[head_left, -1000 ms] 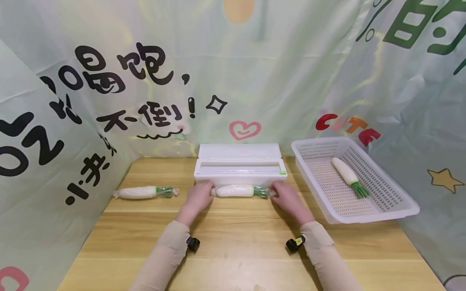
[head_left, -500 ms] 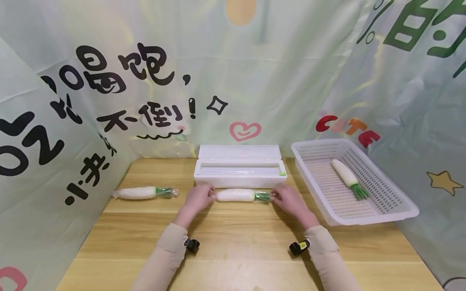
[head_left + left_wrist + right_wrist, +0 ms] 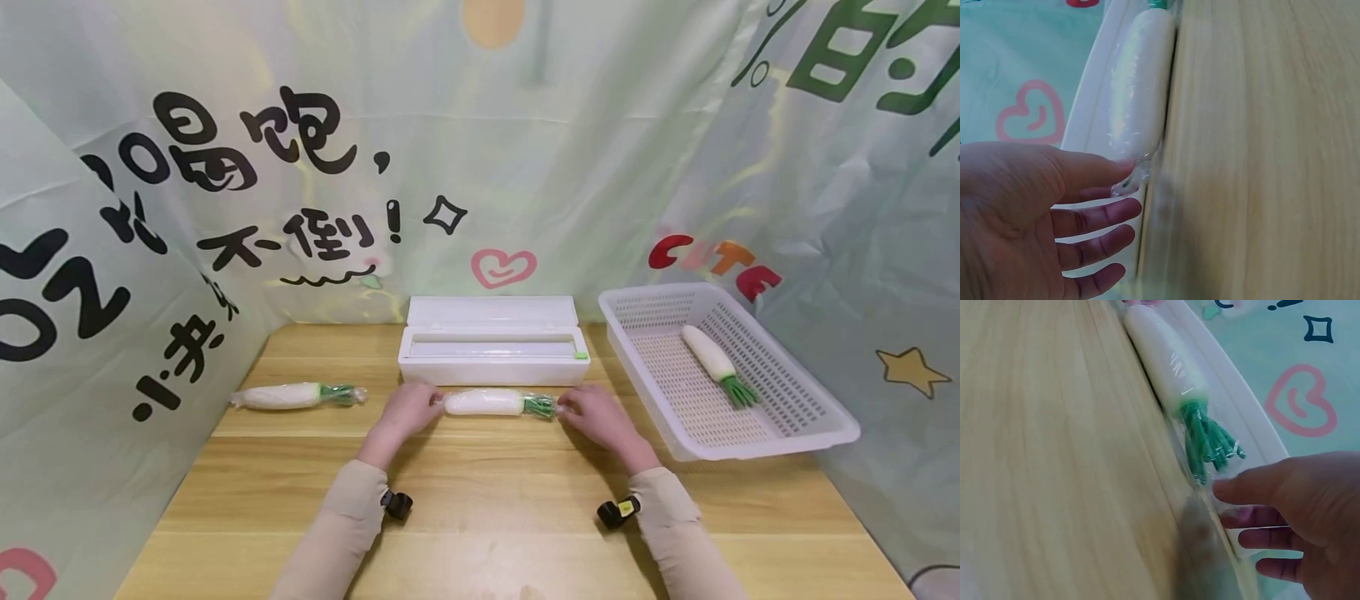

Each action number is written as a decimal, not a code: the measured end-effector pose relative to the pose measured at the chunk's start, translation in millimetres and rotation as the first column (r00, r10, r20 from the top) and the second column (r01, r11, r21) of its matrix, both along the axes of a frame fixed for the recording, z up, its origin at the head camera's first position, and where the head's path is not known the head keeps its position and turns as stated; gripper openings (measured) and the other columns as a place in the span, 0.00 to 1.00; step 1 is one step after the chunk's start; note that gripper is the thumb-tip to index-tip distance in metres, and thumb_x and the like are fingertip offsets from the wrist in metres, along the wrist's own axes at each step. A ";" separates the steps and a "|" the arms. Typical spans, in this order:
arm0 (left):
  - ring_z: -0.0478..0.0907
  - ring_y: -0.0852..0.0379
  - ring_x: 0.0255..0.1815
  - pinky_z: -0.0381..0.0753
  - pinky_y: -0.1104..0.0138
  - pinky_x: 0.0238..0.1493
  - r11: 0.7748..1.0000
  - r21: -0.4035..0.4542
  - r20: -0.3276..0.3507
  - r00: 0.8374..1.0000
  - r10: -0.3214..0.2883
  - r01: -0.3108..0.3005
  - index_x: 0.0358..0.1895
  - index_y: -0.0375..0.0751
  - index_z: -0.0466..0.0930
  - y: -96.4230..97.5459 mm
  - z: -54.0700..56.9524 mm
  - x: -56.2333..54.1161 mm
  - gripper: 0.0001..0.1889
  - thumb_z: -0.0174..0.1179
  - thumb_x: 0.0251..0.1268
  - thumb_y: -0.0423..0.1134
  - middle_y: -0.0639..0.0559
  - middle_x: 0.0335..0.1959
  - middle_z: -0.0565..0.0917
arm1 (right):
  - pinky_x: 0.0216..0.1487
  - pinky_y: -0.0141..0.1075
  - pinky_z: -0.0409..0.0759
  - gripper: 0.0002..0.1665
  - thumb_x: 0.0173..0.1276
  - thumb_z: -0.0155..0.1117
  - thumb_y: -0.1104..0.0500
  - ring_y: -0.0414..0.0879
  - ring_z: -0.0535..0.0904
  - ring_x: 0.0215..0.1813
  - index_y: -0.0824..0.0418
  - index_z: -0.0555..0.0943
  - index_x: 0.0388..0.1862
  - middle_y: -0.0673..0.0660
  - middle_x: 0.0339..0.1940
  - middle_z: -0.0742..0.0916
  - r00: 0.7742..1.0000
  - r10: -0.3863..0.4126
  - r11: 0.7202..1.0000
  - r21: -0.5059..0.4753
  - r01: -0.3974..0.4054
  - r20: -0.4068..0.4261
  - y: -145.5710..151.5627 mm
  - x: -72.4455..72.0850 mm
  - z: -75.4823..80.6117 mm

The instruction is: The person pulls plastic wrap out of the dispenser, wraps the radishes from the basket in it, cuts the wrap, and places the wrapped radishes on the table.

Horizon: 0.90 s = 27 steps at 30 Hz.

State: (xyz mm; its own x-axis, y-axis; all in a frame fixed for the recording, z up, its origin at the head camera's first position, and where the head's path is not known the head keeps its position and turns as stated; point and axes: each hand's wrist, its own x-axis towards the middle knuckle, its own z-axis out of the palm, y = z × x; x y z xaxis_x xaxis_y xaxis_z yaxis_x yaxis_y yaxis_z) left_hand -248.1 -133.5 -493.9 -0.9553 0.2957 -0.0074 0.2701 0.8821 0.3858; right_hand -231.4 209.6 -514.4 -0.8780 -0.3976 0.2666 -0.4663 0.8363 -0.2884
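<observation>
A white radish with green leaves (image 3: 483,402), wrapped in clear plastic film, lies crosswise between my hands, in front of a white cling film box (image 3: 495,371). My left hand (image 3: 411,408) pinches the gathered film (image 3: 1135,177) at the root end between thumb and forefinger, its other fingers spread loosely. At the leaf end, my right hand (image 3: 597,412) has thumb and forefinger together on the film just past the green leaves (image 3: 1207,440). The film's tip there is mostly hidden by the fingers. The box lid (image 3: 491,311) stands raised, and a film roll (image 3: 495,348) shows inside.
Another film-wrapped radish (image 3: 296,396) lies at the left on the wooden table (image 3: 487,517). At the right, a white perforated plastic basket (image 3: 678,437) holds one unwrapped radish (image 3: 710,352). Printed cloth (image 3: 585,167) hangs behind and along both sides.
The wrapped radish has shifted slightly toward me, away from the box front. Both hands have come back a little with it, keeping to the film ends.
</observation>
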 end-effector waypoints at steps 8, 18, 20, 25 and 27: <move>0.76 0.58 0.33 0.76 0.62 0.35 0.997 0.068 -0.101 0.993 0.054 -0.048 0.30 0.48 0.82 1.6 -6.6 -1.1 0.04 0.66 0.61 0.41 0.55 0.31 0.81 | 0.39 0.45 0.78 0.04 0.57 0.71 0.62 0.50 0.79 0.34 0.59 0.82 0.27 0.52 0.28 0.82 0.992 -0.021 0.999 -0.047 0.015 -0.124 -5.7 -4.4 -3.5; 0.82 0.53 0.42 0.81 0.57 0.46 0.990 0.105 -0.049 0.994 0.097 -0.091 0.38 0.49 0.86 -12.0 -6.8 4.9 0.07 0.67 0.60 0.45 0.52 0.39 0.87 | 0.44 0.48 0.77 0.04 0.58 0.71 0.61 0.51 0.79 0.37 0.59 0.83 0.30 0.53 0.30 0.84 0.994 -0.018 0.998 -0.055 0.012 -0.109 0.2 -1.3 -4.4; 0.83 0.50 0.44 0.81 0.55 0.48 0.985 0.133 -0.034 0.993 0.117 -0.111 0.41 0.47 0.85 -13.8 -4.4 5.3 0.08 0.65 0.62 0.44 0.51 0.42 0.87 | 0.45 0.48 0.78 0.05 0.60 0.70 0.60 0.52 0.79 0.39 0.61 0.84 0.32 0.54 0.31 0.86 0.995 -0.019 0.997 -0.074 0.011 -0.101 0.2 -0.9 -5.1; 0.83 0.50 0.45 0.81 0.54 0.49 0.988 0.113 -0.040 0.994 0.106 -0.101 0.42 0.45 0.86 -14.8 -2.9 3.4 0.07 0.63 0.65 0.41 0.50 0.42 0.87 | 0.49 0.50 0.77 0.09 0.60 0.70 0.59 0.54 0.80 0.43 0.62 0.85 0.37 0.56 0.36 0.87 0.999 -0.009 0.997 -0.079 0.005 -0.053 -3.9 -2.3 -6.4; 0.83 0.50 0.44 0.81 0.55 0.49 0.992 0.083 -0.033 0.995 0.095 -0.092 0.41 0.45 0.86 -14.6 -3.7 3.1 0.07 0.63 0.64 0.41 0.50 0.41 0.88 | 0.50 0.50 0.77 0.08 0.60 0.70 0.58 0.54 0.79 0.43 0.61 0.85 0.37 0.56 0.36 0.86 1.000 -0.002 0.998 -0.061 0.000 -0.028 -6.7 -3.6 -7.3</move>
